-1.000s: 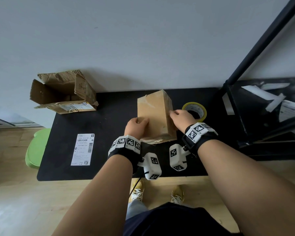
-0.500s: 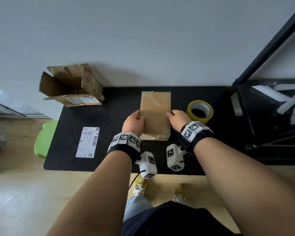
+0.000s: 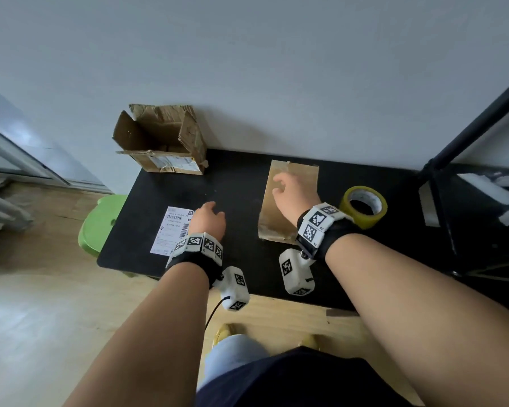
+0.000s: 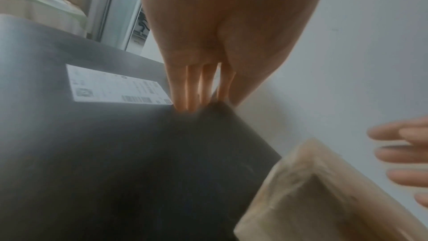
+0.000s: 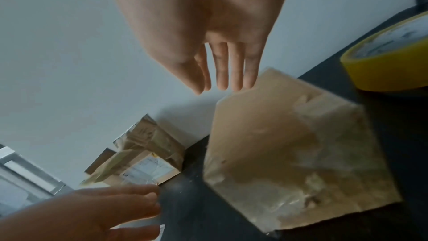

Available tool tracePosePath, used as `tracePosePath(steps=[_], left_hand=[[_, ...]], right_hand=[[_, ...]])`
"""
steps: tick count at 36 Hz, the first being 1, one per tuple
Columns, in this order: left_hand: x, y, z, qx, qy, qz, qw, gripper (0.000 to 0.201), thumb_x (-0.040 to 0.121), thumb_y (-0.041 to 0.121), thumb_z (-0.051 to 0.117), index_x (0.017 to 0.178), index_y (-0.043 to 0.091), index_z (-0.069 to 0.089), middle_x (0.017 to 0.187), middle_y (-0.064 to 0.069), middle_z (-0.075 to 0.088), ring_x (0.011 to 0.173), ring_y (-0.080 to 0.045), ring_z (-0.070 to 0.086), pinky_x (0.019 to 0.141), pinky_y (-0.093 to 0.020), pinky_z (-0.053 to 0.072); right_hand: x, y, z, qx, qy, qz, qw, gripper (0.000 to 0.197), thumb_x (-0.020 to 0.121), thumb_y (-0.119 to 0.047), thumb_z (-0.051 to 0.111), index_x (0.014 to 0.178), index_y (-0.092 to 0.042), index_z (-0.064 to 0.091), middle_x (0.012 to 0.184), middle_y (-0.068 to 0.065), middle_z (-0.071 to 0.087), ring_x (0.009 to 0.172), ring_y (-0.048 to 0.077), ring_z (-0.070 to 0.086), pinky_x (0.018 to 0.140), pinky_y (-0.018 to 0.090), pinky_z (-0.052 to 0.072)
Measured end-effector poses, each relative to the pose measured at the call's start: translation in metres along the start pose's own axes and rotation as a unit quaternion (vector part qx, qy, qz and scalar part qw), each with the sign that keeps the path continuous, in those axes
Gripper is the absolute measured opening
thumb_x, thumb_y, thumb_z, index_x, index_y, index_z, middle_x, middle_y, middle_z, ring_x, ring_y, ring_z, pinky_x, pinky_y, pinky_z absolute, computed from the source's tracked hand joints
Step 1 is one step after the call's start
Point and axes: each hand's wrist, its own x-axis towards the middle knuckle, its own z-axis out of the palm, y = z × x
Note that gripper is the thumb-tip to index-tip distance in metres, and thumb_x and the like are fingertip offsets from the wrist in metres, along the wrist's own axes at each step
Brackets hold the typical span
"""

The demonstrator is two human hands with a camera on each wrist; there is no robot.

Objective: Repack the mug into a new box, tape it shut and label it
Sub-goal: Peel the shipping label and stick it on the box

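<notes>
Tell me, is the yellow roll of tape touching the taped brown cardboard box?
Apart. The head view shows a strip of black table between the yellow roll of tape and the taped brown cardboard box.

Left hand [image 3: 209, 219] well left of the taped brown cardboard box [image 3: 288, 201], fingers [image 4: 192, 89] straight and together, holding nothing. Right hand [image 3: 294, 195] over the box top, fingers [image 5: 222, 69] extended and loose, empty. Contact with the box unclear. Both forearms reach forward, marker-tagged bands on the wrists.

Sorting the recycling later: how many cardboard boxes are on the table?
2. The taped box lies mid-table under the right hand; the torn open box sits at the far left corner. None seem hidden.
</notes>
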Motion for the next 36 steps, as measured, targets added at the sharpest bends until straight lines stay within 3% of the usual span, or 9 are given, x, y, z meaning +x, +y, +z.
tracePosePath(steps=[4, 14, 20, 25, 28, 32, 36], left_hand=[[0.01, -0.03, -0.02, 0.011, 0.01, -0.006, 1.0, 0.044, 0.097, 0.016, 0.046, 0.142, 0.014, 0.043, 0.142, -0.008, 0.048, 0.126, -0.027, 0.049, 0.102, -0.035, 0.039], [0.036, -0.112, -0.072, 0.082, -0.025, -0.014, 0.996, 0.045, 0.095, 0.013, 0.04, 0.14, 0.018, 0.046, 0.144, -0.007, 0.041, 0.124, -0.027, 0.049, 0.098, -0.034, 0.04], [0.049, -0.145, -0.081, 0.113, -0.065, 0.037, 0.991, 0.046, 0.09, 0.005, 0.044, 0.133, 0.017, 0.054, 0.14, -0.004, 0.045, 0.123, -0.023, 0.049, 0.1, -0.032, 0.042], [0.049, -0.159, -0.081, 0.188, -0.094, 0.114, 0.971, 0.054, 0.086, -0.005, 0.048, 0.134, 0.019, 0.053, 0.137, 0.002, 0.042, 0.127, -0.02, 0.036, 0.1, -0.036, 0.044], [0.05, -0.163, -0.08, 0.233, -0.099, 0.156, 0.955, 0.048, 0.085, -0.001, 0.053, 0.127, 0.022, 0.055, 0.13, 0.001, 0.043, 0.121, -0.021, 0.039, 0.09, -0.039, 0.051], [0.05, -0.162, -0.076, 0.239, -0.085, 0.174, 0.951, 0.03, 0.086, 0.004, 0.056, 0.114, 0.014, 0.062, 0.116, -0.002, 0.048, 0.109, -0.022, 0.046, 0.082, -0.039, 0.052], [0.05, -0.155, -0.069, 0.233, -0.094, 0.185, 0.95, 0.025, 0.089, 0.009, 0.055, 0.113, 0.011, 0.063, 0.116, -0.005, 0.049, 0.105, -0.024, 0.05, 0.083, -0.039, 0.051]], right_hand=[[0.003, -0.029, 0.021, 0.011, -0.007, -0.013, 1.0, 0.032, 0.097, -0.017, 0.051, 0.128, -0.017, 0.059, 0.129, 0.002, 0.058, 0.116, 0.021, 0.056, 0.093, 0.027, 0.042], [0.002, -0.095, 0.109, 0.002, -0.104, 0.034, 0.994, 0.036, 0.097, -0.016, 0.05, 0.132, -0.016, 0.056, 0.129, 0.003, 0.06, 0.117, 0.022, 0.057, 0.096, 0.031, 0.045], [-0.002, -0.109, 0.159, -0.01, -0.145, 0.101, 0.984, 0.04, 0.095, -0.021, 0.055, 0.135, -0.018, 0.053, 0.133, 0.003, 0.059, 0.12, 0.023, 0.056, 0.098, 0.033, 0.045], [-0.007, -0.11, 0.186, -0.045, -0.16, 0.137, 0.977, 0.045, 0.095, -0.02, 0.055, 0.14, -0.015, 0.05, 0.14, 0.004, 0.053, 0.125, 0.024, 0.053, 0.097, 0.03, 0.043], [-0.01, -0.11, 0.195, -0.068, -0.154, 0.143, 0.975, 0.042, 0.095, -0.017, 0.055, 0.137, -0.013, 0.052, 0.137, 0.007, 0.056, 0.122, 0.025, 0.055, 0.094, 0.03, 0.044], [-0.013, -0.107, 0.203, -0.077, -0.138, 0.144, 0.977, 0.041, 0.093, -0.018, 0.058, 0.133, -0.013, 0.055, 0.133, 0.009, 0.057, 0.114, 0.028, 0.059, 0.087, 0.03, 0.048], [-0.014, -0.104, 0.205, -0.088, -0.124, 0.141, 0.978, 0.04, 0.093, -0.016, 0.057, 0.132, -0.011, 0.056, 0.134, 0.011, 0.052, 0.115, 0.03, 0.057, 0.089, 0.033, 0.048]])
